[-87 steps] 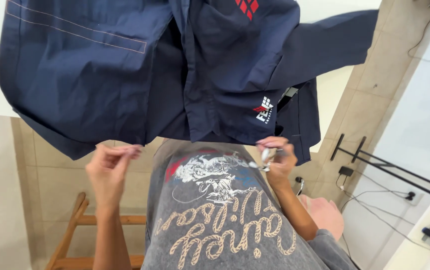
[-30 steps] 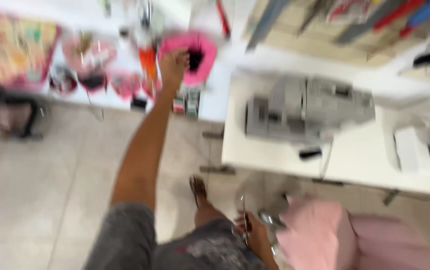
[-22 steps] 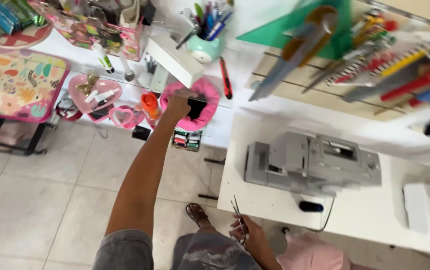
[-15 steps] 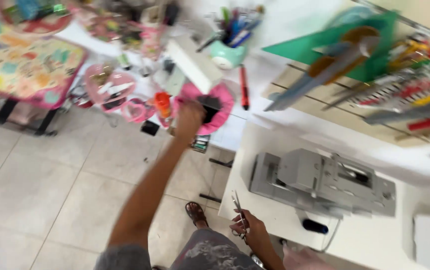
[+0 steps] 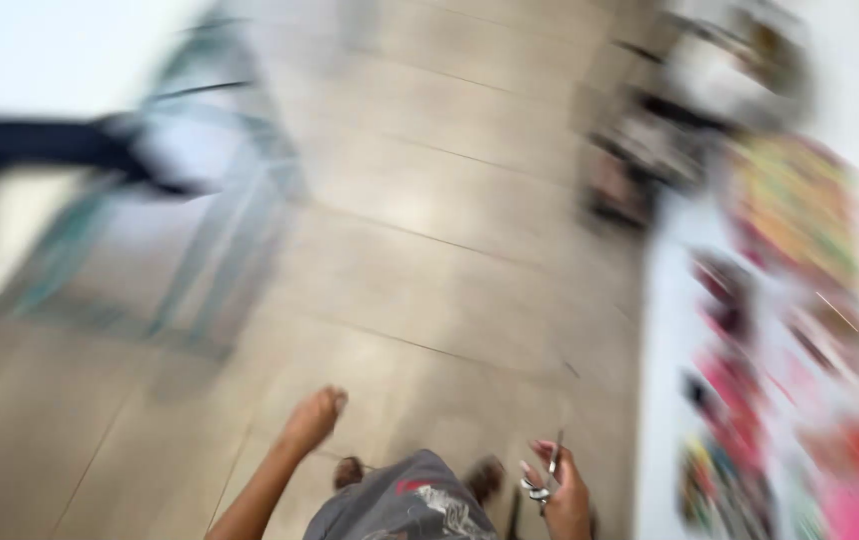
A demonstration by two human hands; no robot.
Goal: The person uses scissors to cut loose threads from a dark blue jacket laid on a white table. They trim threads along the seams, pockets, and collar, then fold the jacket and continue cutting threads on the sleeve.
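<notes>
Right hand [image 5: 562, 490], at five o'clock, is closed around small scissors [image 5: 548, 476], blades pointing up and clear of the body. Left hand [image 5: 315, 418], at six o'clock, appears loosely curled and empty; blur limits certainty. Tiled floor [image 5: 420, 250] lies beneath.

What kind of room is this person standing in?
Probably a craft or sewing room, though the picture is very blurred. The right hand holds small metal scissors, a white table on the right carries many blurry colourful supplies, and the floor is beige tile.
</notes>
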